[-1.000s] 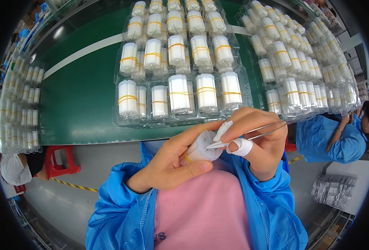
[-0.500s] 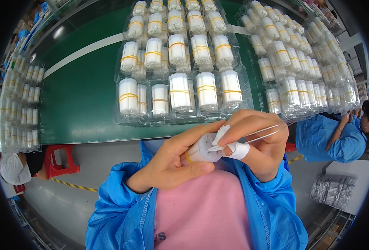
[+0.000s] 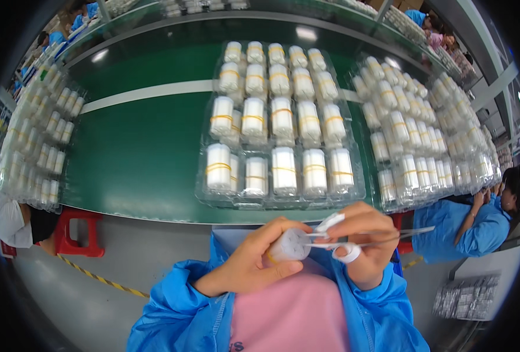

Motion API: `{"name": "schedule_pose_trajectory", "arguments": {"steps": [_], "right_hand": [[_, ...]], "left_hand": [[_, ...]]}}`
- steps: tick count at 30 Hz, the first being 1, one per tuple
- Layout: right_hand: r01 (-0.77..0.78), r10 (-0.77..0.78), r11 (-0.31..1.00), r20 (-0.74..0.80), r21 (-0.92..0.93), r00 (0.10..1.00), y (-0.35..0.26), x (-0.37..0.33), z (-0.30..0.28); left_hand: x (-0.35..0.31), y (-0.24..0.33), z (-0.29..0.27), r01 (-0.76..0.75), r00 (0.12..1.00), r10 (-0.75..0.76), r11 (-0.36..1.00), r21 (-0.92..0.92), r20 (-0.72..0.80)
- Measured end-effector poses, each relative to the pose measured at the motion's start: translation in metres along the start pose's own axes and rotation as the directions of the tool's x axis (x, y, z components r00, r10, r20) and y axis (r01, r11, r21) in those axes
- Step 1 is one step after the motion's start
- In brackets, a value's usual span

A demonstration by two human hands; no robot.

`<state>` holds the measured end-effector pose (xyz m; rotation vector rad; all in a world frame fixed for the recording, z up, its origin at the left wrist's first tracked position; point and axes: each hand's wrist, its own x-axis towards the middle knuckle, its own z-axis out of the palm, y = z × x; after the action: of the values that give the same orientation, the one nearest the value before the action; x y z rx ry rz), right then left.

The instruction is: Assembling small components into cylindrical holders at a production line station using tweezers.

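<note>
My left hand [image 3: 249, 258] is closed around a white cylindrical bundle [image 3: 289, 246] with a yellow rubber band. The bundle lies tilted, its round end facing my right hand. In my right hand [image 3: 368, 240] is a pair of metal tweezers [image 3: 415, 230], pinched between thumb and fingers. White wraps cover its thumb and one fingertip. The tweezers' two prongs look slightly apart, with their tips at the right edge of the bundle's end. Whether they grip anything there I cannot tell.
Beyond my hands, a clear plastic tray [image 3: 242, 204] of banded white bundles stands on the green worktable [image 3: 136, 170]. More loaded trays stand at right and left. A red stool [image 3: 79, 234] is at lower left. People sit at both sides, one in blue [image 3: 456, 229] at right.
The view has tilted up, so table and trays sit lower in the picture. My right hand has drawn slightly away from the bundle, and the tweezers' prongs show more spread.
</note>
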<state>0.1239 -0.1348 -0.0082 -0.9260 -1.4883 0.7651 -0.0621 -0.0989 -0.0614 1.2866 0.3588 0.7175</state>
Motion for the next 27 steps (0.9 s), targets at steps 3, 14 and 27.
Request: {"name": "schedule_pose_trajectory", "arguments": {"steps": [3,14,27], "right_hand": [[0.059,-0.041,0.991,0.147,-0.117,0.988,-0.002,0.005,0.016],[-0.158,0.140,0.977,0.124,0.146,0.982,0.008,0.006,0.052],[-0.250,0.218,0.939,0.152,0.237,0.964,0.028,-0.025,0.029]], "left_hand": [[-0.012,-0.005,-0.005,0.053,0.998,-0.053,0.998,-0.025,0.014],[-0.038,-0.001,-0.028,0.026,0.989,-0.027,1.000,-0.004,-0.143],[-0.046,-0.030,-0.002,-0.003,0.955,-0.001,1.000,-0.013,-0.296]]}}
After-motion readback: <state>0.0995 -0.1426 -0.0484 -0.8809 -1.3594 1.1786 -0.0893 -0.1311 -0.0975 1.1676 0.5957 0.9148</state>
